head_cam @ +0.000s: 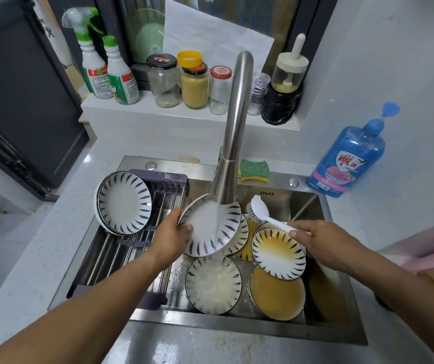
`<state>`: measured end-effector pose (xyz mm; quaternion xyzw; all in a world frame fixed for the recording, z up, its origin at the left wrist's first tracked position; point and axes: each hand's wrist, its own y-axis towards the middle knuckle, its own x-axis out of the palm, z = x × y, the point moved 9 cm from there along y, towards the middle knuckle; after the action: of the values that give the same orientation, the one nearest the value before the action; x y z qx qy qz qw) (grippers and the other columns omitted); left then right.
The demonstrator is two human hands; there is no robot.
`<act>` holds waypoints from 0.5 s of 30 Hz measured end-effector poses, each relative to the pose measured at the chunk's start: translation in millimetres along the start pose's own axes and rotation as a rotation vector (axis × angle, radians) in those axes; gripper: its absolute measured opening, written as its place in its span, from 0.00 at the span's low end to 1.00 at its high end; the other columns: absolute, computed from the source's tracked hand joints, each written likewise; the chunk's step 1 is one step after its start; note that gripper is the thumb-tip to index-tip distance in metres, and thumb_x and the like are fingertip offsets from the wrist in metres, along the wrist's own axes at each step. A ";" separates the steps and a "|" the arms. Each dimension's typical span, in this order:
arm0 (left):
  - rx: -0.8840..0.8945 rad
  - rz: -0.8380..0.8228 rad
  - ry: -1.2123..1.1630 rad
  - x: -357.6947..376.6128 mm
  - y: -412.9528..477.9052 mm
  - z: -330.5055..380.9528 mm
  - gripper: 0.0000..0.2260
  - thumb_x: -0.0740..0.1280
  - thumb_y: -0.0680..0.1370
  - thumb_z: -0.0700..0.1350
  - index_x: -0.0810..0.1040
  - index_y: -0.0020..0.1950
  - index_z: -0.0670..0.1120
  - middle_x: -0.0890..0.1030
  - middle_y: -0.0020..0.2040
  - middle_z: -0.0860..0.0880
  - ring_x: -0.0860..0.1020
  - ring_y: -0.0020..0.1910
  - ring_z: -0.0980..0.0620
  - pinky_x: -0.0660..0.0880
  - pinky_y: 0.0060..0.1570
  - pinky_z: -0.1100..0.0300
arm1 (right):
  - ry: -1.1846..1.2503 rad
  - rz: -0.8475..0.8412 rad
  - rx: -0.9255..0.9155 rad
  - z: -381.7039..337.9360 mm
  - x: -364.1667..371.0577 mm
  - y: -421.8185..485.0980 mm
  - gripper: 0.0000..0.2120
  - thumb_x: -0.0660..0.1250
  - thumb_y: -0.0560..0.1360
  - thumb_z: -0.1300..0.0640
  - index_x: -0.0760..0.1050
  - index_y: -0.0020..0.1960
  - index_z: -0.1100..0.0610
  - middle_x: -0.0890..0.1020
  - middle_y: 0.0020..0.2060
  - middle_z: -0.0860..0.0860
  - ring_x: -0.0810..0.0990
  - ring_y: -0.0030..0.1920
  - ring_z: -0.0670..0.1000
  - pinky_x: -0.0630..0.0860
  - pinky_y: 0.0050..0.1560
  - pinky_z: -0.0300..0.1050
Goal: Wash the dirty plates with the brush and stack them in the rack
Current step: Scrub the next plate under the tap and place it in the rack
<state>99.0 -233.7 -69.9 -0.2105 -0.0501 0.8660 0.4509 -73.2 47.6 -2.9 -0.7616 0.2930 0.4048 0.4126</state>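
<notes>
1. Now the plate (200,223) tilts under the tap (233,127) and its stream, over the middle of the sink (237,329). The left hand (175,229) grips its left rim.
2. The right hand (315,239) holds the brush (259,210) just to its right.
3. Risk: the wet rim could slip and drop onto the dirty plates (277,292) below, before it reaches the rack (111,253) at the sink's left edge.

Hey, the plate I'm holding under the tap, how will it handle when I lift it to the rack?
Probably slippery: water from the faucet runs over the plate, and the left hand grips only its rim. It looks like glazed ceramic, so likely stiff but breakable if knocked against the steel sink. Held tilted, it will likely drip on the way.
</notes>
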 end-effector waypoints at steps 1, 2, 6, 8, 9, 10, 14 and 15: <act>-0.094 -0.025 -0.157 4.4 -0.1 -14.3 0.11 0.64 0.81 0.34 0.75 0.61 0.45 0.83 0.53 0.45 0.82 0.51 0.47 0.81 0.48 0.59 | -0.002 -0.001 0.002 0.7 -0.8 -0.6 0.17 0.60 0.83 0.44 0.75 0.71 0.41 0.82 0.56 0.47 0.79 0.49 0.47 0.81 0.50 0.48; -0.186 -0.039 -0.305 9.3 -1.9 -27.7 0.13 0.65 0.80 0.34 0.75 0.63 0.46 0.83 0.56 0.44 0.83 0.53 0.45 0.82 0.51 0.51 | -0.001 -0.006 0.004 1.7 -0.9 -1.2 0.17 0.60 0.83 0.44 0.74 0.71 0.41 0.82 0.56 0.47 0.79 0.49 0.48 0.81 0.50 0.48; -0.406 -0.063 -0.612 30.2 -13.3 -53.4 0.14 0.67 0.81 0.37 0.75 0.67 0.45 0.85 0.57 0.43 0.85 0.48 0.44 0.83 0.46 0.46 | -0.010 -0.011 0.013 6.6 -1.6 -1.4 0.18 0.61 0.83 0.43 0.74 0.71 0.41 0.82 0.57 0.46 0.79 0.50 0.48 0.81 0.49 0.47; -0.505 -0.069 -0.711 40.9 -18.0 -57.9 0.14 0.66 0.82 0.40 0.74 0.68 0.43 0.84 0.57 0.41 0.86 0.45 0.45 0.84 0.39 0.47 | -0.008 -0.010 0.023 8.0 -1.3 -0.8 0.18 0.61 0.83 0.43 0.75 0.71 0.42 0.82 0.58 0.46 0.79 0.50 0.48 0.82 0.50 0.48; -0.559 -0.073 -0.758 45.9 -20.9 -58.6 0.14 0.66 0.82 0.41 0.73 0.68 0.42 0.84 0.56 0.40 0.86 0.44 0.44 0.83 0.36 0.48 | -0.011 -0.014 0.024 7.7 -0.5 -0.7 0.18 0.61 0.83 0.43 0.75 0.71 0.41 0.82 0.57 0.46 0.79 0.50 0.48 0.82 0.49 0.48; -0.613 -0.081 -0.815 51.3 -23.1 -58.0 0.15 0.66 0.82 0.42 0.73 0.68 0.41 0.84 0.56 0.38 0.86 0.44 0.42 0.83 0.34 0.47 | -0.014 -0.020 0.022 6.3 0.5 -1.0 0.18 0.61 0.83 0.43 0.74 0.71 0.41 0.82 0.57 0.47 0.79 0.49 0.48 0.81 0.48 0.47; -0.763 -0.122 -1.011 72.0 -29.5 -40.8 0.13 0.61 0.84 0.37 0.71 0.68 0.36 0.82 0.55 0.31 0.85 0.38 0.36 0.83 0.31 0.47 | -0.018 -0.022 0.015 -0.2 -0.9 1.4 0.18 0.61 0.83 0.44 0.74 0.71 0.42 0.82 0.56 0.47 0.80 0.50 0.49 0.82 0.50 0.49; -0.780 -0.113 -1.061 75.4 -30.0 -35.8 0.13 0.60 0.84 0.35 0.72 0.68 0.36 0.82 0.52 0.31 0.85 0.37 0.37 0.83 0.31 0.48 | -0.022 -0.020 0.013 -1.8 -2.3 2.2 0.18 0.61 0.83 0.44 0.74 0.71 0.42 0.82 0.55 0.47 0.80 0.50 0.49 0.82 0.51 0.50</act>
<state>98.4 -159.3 -118.1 0.0997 -0.5864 0.7456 0.3005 -75.4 45.2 -1.3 -0.7574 0.2835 0.4068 0.4249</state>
